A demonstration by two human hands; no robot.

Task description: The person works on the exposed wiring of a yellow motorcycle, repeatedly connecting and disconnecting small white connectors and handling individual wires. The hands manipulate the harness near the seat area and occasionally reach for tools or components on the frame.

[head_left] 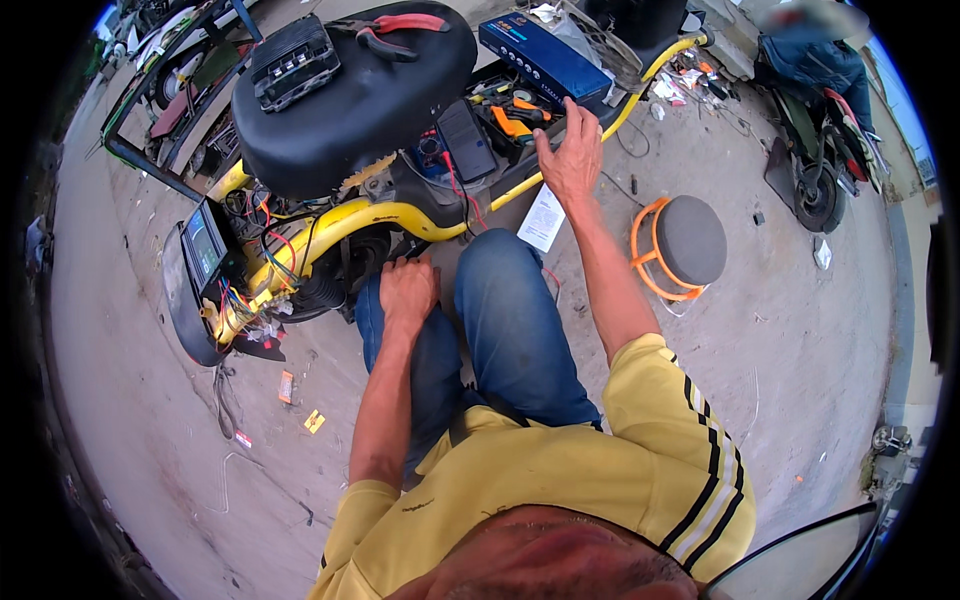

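My left hand [409, 290] rests on my left knee, fingers lying over it and holding nothing. My right hand [572, 160] reaches out with its fingers spread, close to the near corner of a blue box [546, 62]; whether a fingertip touches the box I cannot tell. Both hands are beside a yellow-framed electric scooter [400, 215] with a black seat [350, 110]. Beside my right hand, an orange-handled tool [510, 122] lies among tools in the scooter's open bay. A dark rectangular device [466, 140] and a multimeter [430, 152] with red and black leads sit left of it.
Red-handled pliers [395, 35] and a black finned module [294, 66] lie on the seat. A lit display [205, 245] and loose wires are at the scooter's left end. An orange-framed stool [685, 243] stands at right. Farther off, a person [820, 65] is by another two-wheeler [818, 185].
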